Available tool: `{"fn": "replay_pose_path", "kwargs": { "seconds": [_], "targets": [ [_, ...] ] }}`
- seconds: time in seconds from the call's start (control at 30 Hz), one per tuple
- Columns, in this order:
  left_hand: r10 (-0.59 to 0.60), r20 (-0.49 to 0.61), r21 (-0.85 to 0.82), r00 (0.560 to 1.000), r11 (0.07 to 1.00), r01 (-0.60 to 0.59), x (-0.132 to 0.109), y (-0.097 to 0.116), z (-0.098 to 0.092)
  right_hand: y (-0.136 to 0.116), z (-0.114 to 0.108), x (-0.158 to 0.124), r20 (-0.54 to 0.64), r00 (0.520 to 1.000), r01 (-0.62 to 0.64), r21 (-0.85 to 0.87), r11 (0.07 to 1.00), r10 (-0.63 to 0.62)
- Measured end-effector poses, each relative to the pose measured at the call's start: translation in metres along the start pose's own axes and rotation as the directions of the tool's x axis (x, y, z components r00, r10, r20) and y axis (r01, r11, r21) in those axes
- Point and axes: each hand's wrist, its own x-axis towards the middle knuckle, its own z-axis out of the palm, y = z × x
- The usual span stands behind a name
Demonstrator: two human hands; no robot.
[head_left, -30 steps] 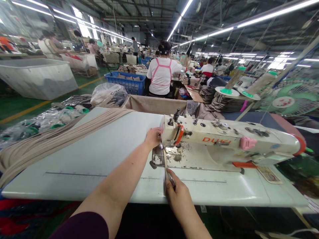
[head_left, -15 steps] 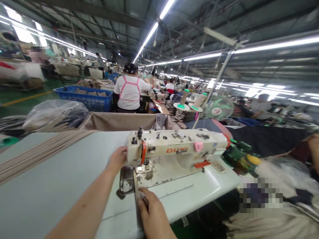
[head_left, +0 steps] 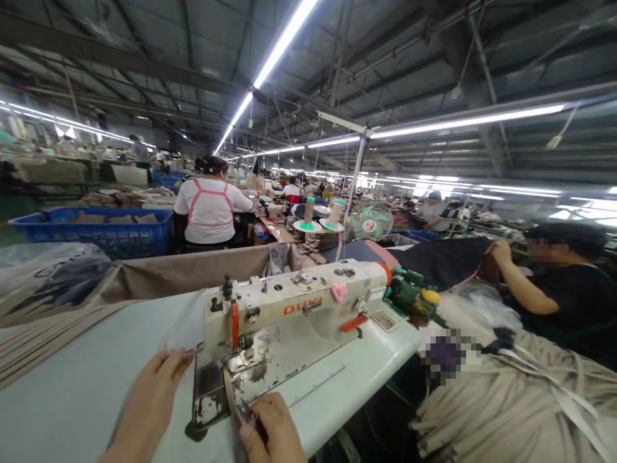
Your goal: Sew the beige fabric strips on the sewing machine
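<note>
A narrow beige strip (head_left: pixel 230 397) lies on the worktop (head_left: pixel 72 392) at its near edge, under the needle end of the sewing machine (head_left: pixel 289 308). Its long axis runs from the needle toward the person, curving slightly to the right at the near end, where it points into the right hand (head_left: pixel 270 431). That hand sits at the near edge of the worktop with thumb and fingers pinching the strip's near end together with a small dark thing I cannot make out. The left hand (head_left: pixel 154 392) rests on the worktop just left of the machine's metal plate (head_left: pixel 209 395), fingers held together and stretched toward the machine head, the fingertips close to it; whether they touch it I cannot tell. A stack of long beige strips (head_left: pixel 43 337) lies along the far left corner of the worktop. Beyond the right edge, another person (head_left: pixel 563 289) in a dark top reaches over a heap of beige material (head_left: pixel 511 399).
</note>
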Motion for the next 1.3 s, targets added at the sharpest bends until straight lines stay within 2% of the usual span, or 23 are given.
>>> {"fn": "replay_pose_path", "kwargs": {
  "seconds": [0.07, 0.13, 0.27, 0.33, 0.4, 0.63, 0.87, 1.1, 1.2, 1.3],
  "targets": [
    [-0.06, -0.004, -0.18, 0.998, 0.982, 0.058, -0.015, 0.002, -0.01, -0.017, -0.002, 0.002, 0.074, 0.997, -0.031, 0.033, 0.999, 0.029],
    [-0.107, -0.014, -0.275, 0.994, 0.956, 0.099, -0.03, 0.005, -0.022, -0.034, -0.005, 0.004, 0.192, 0.979, -0.095, 0.099, 0.991, 0.075],
    [-0.053, -0.055, -0.173, 0.997, 0.984, 0.042, -0.063, 0.013, -0.042, -0.054, -0.002, 0.013, 0.377, 0.915, -0.254, 0.269, 0.929, 0.141],
    [-0.008, -0.032, -0.083, 0.999, 0.997, 0.006, -0.077, 0.017, -0.051, -0.054, 0.007, 0.018, 0.462, 0.865, -0.379, 0.339, 0.861, 0.199],
    [0.043, -0.033, -0.015, 0.999, 0.999, -0.044, -0.089, 0.021, -0.058, -0.05, 0.018, 0.023, 0.528, 0.82, -0.452, 0.365, 0.814, 0.219],
    [0.132, -0.044, 0.042, 0.99, 0.991, -0.131, -0.121, 0.033, -0.076, -0.05, 0.049, 0.035, 0.645, 0.731, -0.567, 0.392, 0.725, 0.223],
    [0.169, -0.016, 0.059, 0.985, 0.984, -0.168, -0.141, 0.038, -0.089, -0.064, 0.063, 0.043, 0.668, 0.714, -0.597, 0.422, 0.682, 0.212],
    [0.166, -0.033, 0.082, 0.986, 0.983, -0.163, -0.156, 0.047, -0.094, -0.073, 0.067, 0.044, 0.719, 0.679, -0.572, 0.395, 0.719, 0.145],
    [0.159, -0.031, 0.086, 0.987, 0.984, -0.156, -0.16, 0.05, -0.094, -0.074, 0.066, 0.045, 0.709, 0.695, -0.523, 0.385, 0.76, 0.12],
    [0.134, -0.022, 0.089, 0.991, 0.987, -0.131, -0.162, 0.052, -0.096, -0.072, 0.062, 0.047, 0.666, 0.738, -0.448, 0.364, 0.817, 0.107]
  ]
}}
